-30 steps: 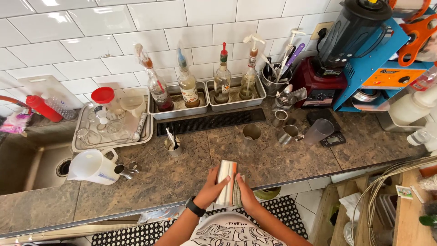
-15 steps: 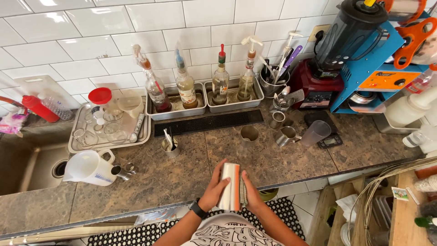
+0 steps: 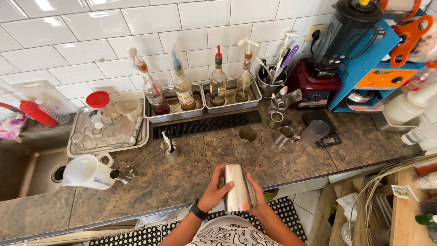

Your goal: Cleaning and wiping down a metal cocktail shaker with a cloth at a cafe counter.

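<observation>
Both my hands hold a tall steel shaker cup point(image 3: 235, 187) upright over the near edge of the brown stone counter point(image 3: 182, 175). My left hand point(image 3: 215, 191) wraps its left side, with a black watch on the wrist. My right hand point(image 3: 257, 197) presses a folded cloth against its right side. Further back on the counter stand a small steel cup point(image 3: 247, 135), a steel pitcher point(image 3: 285, 135) and a clear plastic cup point(image 3: 314, 132).
Two steel trays point(image 3: 230, 102) with syrup bottles point(image 3: 182, 87) line the tiled wall, a black bar mat point(image 3: 207, 123) before them. A white jug point(image 3: 87, 172), a glassware tray point(image 3: 105, 131) and a sink point(image 3: 22, 168) sit left. A blender point(image 3: 337, 45) and blue machine point(image 3: 378, 68) stand right.
The shaker cup and both hands have stayed at the counter's near edge, with my hands shifting slightly around it. The view has tilted a little.
</observation>
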